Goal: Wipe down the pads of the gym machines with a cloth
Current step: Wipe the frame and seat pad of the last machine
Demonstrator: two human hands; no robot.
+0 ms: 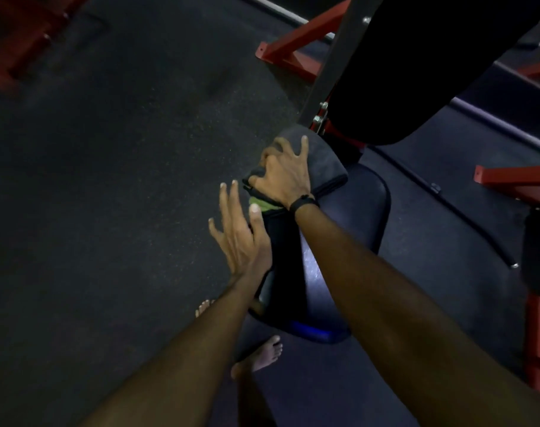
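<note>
- The seat pad [352, 229] is a dark, glossy, rounded cushion; its long axis runs from the near lower edge up and away toward the machine's upright back pad [416, 66], its far end pointing at the bolted red frame [293, 50].
- A grey cloth [324, 161], folded thick, lies across the far end of the seat pad, its long side set crosswise to the pad's axis; a green patch [259, 204] shows at its near left corner.
- The right hand [285, 174] presses flat on the cloth, fingers spread apart and bent at the tips over its far edge; a black band [302, 202] circles the wrist.
- The left hand [241, 232] sits at the pad's left side, fingers straight and slightly apart, thumb beside the green patch.
- Bare feet [267, 352] stand on the dark rubber floor [124, 180] below the pad.
</note>
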